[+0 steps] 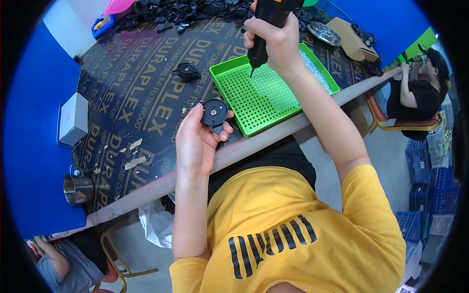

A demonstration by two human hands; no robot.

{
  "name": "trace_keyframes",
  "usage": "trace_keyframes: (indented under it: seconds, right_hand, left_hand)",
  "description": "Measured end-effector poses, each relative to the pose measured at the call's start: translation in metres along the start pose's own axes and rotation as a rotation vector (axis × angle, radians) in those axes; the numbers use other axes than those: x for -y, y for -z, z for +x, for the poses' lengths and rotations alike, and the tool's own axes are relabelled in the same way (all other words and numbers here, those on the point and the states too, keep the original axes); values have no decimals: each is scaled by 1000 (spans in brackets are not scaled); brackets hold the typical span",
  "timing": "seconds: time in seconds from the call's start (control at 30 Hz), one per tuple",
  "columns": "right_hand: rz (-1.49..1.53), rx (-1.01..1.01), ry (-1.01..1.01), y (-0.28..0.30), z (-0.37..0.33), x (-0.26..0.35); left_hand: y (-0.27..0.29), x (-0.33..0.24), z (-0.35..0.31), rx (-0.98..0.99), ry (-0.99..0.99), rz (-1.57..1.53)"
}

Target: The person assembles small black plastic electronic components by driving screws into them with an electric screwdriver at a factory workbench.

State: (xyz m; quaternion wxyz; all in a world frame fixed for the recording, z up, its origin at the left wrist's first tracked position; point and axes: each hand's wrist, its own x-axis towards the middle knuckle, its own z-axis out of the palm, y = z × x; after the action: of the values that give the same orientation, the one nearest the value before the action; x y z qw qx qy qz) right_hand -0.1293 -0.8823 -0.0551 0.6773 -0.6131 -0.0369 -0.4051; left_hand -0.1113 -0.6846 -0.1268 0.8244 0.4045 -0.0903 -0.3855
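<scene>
My left hand (195, 132) is closed round a round black plastic part (214, 113) with a small metal piece at its centre, held near the table's front edge. In my right hand (281, 41) is a black electric screwdriver (259, 54), gripped upright with its thin bit pointing down. That bit hangs over a green perforated tray (246, 131), apart from the part in my left hand. Small shiny pieces, perhaps screws (315, 71), lie heaped at the tray's right end. Beyond my left hand, another black plastic part (187, 71) rests on the dark printed board.
Many black parts (205, 10) are piled along the far side. A round clear-lidded container (323, 33) and a cardboard box (349, 39) stand far right. At left are a white box (74, 118) and a metal cup (78, 189). Other people sit at both sides.
</scene>
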Motion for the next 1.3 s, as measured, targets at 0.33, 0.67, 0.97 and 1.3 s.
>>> trace_keyframes:
  seconds: [0.33, 0.67, 0.97, 1.3]
  right_hand:
    - [-64, -21, -36, -3, 0, 2]
    - [-71, -17, -42, -3, 0, 2]
    - [125, 42, -68, -38, -11, 53]
    - [128, 443, 88, -57, -31, 40]
  left_hand:
    - [-1, -1, 0, 0, -5, -1]
    - [-1, -1, -2, 5, -3, 0]
    - [0, 0, 0, 13, -1, -2]
    - [-5, -1, -2, 10, -5, 13]
